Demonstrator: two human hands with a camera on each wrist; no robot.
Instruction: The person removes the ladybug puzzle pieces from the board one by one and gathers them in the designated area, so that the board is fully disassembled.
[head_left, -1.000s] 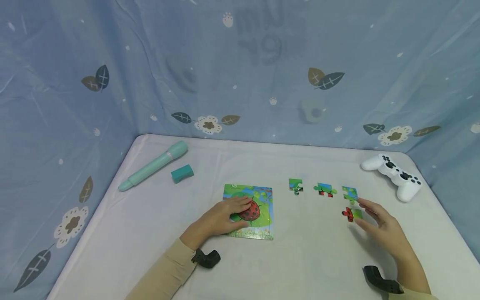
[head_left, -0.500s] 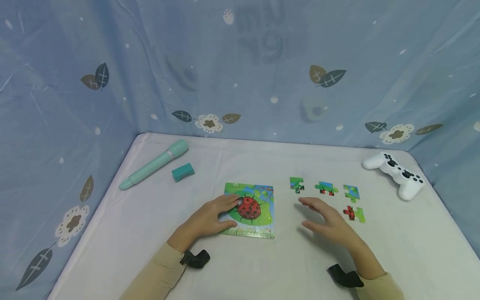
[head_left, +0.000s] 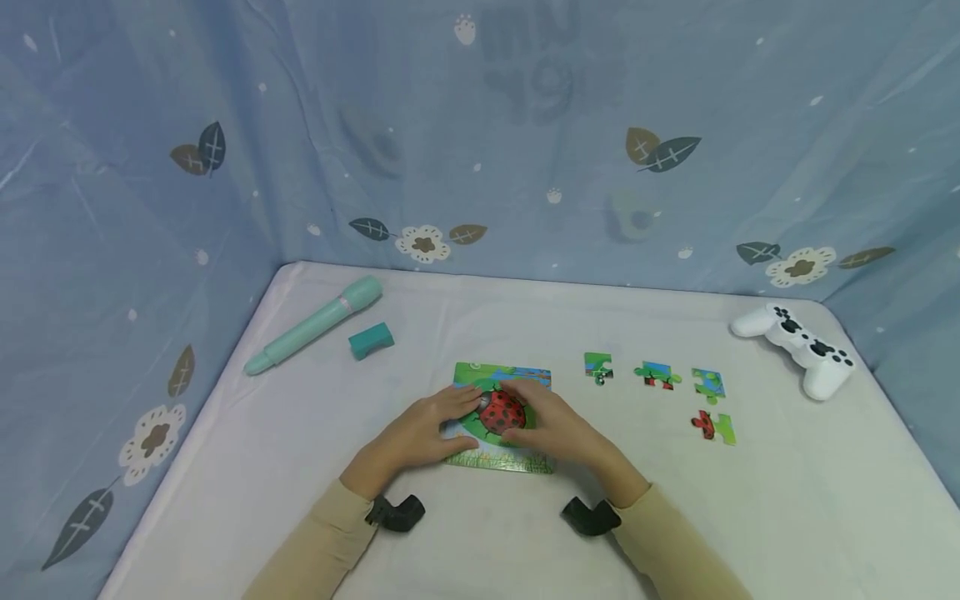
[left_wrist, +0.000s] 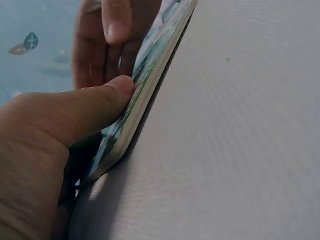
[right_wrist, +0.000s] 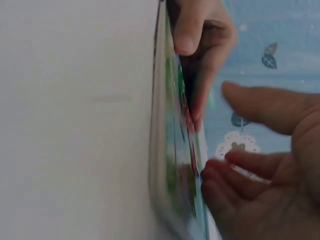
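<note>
A square jigsaw puzzle board [head_left: 498,457] with a red ladybug picture lies flat on the white table, near the middle in the head view. My left hand [head_left: 420,429] rests on its left side, thumb on the lower edge strip and fingers stretched over the picture. In the left wrist view the left thumb [left_wrist: 100,107] touches the board near its edge. My right hand [head_left: 558,425] is over the board's right side with thumb and fingers spread apart. The right wrist view shows its thumb [right_wrist: 265,105] raised off the board and its fingertips close to the surface.
Right of the board lie several loose jigsaw pieces: a green one [head_left: 597,362], a blue-and-red one [head_left: 657,372], a blue-and-green one [head_left: 709,382] and a red-and-green one [head_left: 724,429]. A white game controller [head_left: 798,350], a mint wand-like object [head_left: 315,325] and a teal block [head_left: 371,341] lie farther out.
My right hand has moved left from beside the loose pieces to over the board, carrying nothing visible. The left hand has shifted slightly left on the board. The loose pieces have stayed put.
</note>
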